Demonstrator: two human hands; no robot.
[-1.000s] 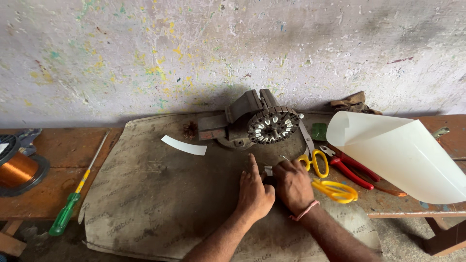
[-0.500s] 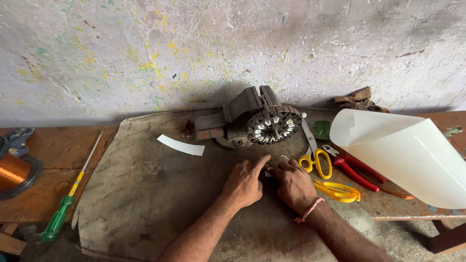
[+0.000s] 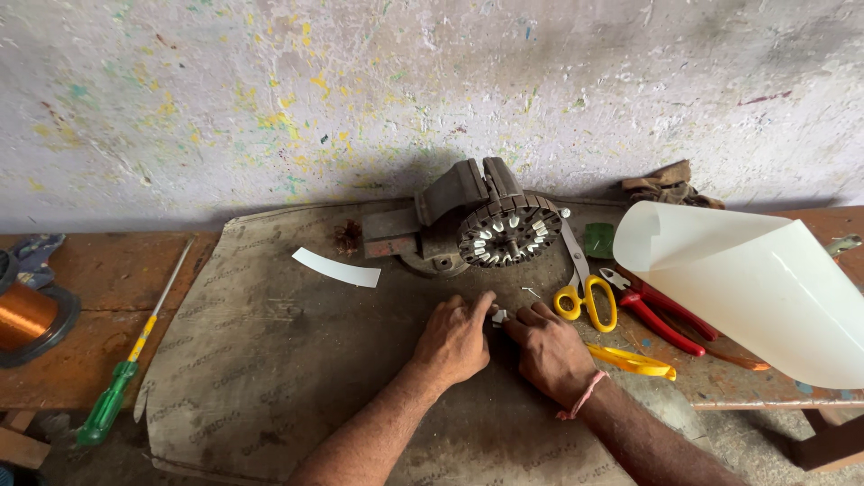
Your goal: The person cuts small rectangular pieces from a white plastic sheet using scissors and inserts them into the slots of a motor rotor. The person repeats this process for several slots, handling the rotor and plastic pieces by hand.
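My left hand [image 3: 454, 342] and my right hand [image 3: 547, 349] rest close together on a grey-brown board [image 3: 270, 360], fingertips meeting on a small white piece [image 3: 498, 317] pinched between them. Just beyond them a round motor stator [image 3: 509, 232] with white slot liners is clamped in a dark bench vise [image 3: 450, 216]. A curved white paper strip [image 3: 336, 267] lies on the board to the left of my hands.
Yellow-handled scissors [image 3: 585, 292], red-handled pliers [image 3: 661, 315] and a yellow tool [image 3: 634, 362] lie right of my hands. A large curled white sheet [image 3: 765, 288] covers the right bench. A green-handled screwdriver [image 3: 121, 382] and a copper wire spool [image 3: 22, 317] sit left.
My left hand has closed in from a flat, pointing pose so its fingertips meet my right hand's over the small white piece. The view has shifted slightly.
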